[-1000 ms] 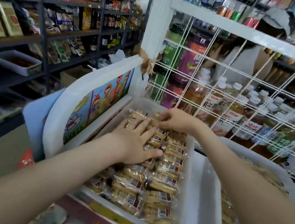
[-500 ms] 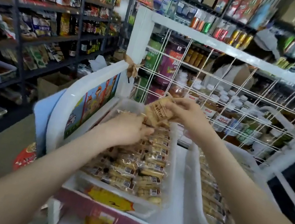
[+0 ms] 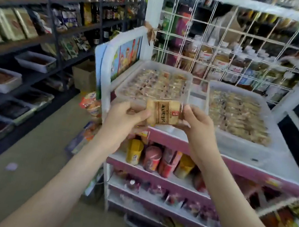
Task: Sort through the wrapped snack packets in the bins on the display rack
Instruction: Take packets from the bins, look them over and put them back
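Two hands, the left hand (image 3: pixel 124 117) and the right hand (image 3: pixel 199 126), hold one snack packet (image 3: pixel 164 114). Two bins, a left bin (image 3: pixel 188 88) and a right bin (image 3: pixel 241 148), hold packets beyond counting. Four cups (image 3: pixel 152 158) stand below them; one cardboard box (image 3: pixel 83 77) sits aside.

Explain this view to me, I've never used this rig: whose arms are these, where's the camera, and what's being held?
There is no robot here: these are a person's two bare arms. The picture comes from a wide-angle camera worn on the head, looking forward and down. The left hand and right hand each pinch one end of a wrapped packet, lifted in front of the rack. On the rack's top stand two clear bins, the left bin and right bin, both full of similar packets. Cups stand on the shelf below.
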